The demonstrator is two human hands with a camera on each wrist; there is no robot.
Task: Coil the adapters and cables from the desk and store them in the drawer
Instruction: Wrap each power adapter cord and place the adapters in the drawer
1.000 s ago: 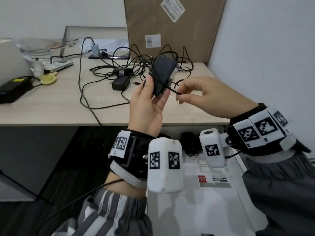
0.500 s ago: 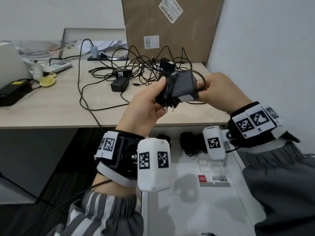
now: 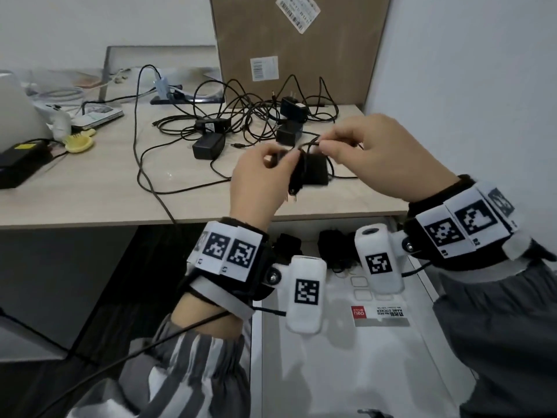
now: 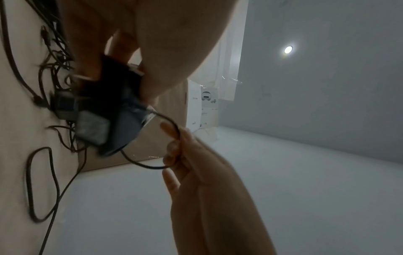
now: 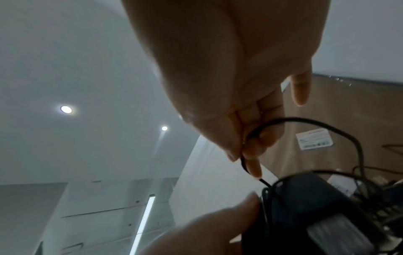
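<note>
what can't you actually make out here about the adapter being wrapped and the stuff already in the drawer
- Adapter: head view, the left hand covers its near end; the left wrist view blurs it.
- Cable end: hidden inside the right hand pinch.
- Black items in the drawer: head view, wrist cameras and desk edge hide most.

The tabletop [image 3: 90,203] carries a tangle of cables [image 3: 256,116] at its back right, in front of a cardboard box [image 3: 301,49] standing against the wall. Two adapters [image 3: 208,146] lie left of the tangle. The left hand [image 3: 259,182] and right hand [image 3: 385,158] meet above the tabletop's front edge, an adapter [image 3: 313,170] between them. Below, an open drawer [image 3: 331,372] holds coiled adapters [image 3: 331,245] at its back.
</note>
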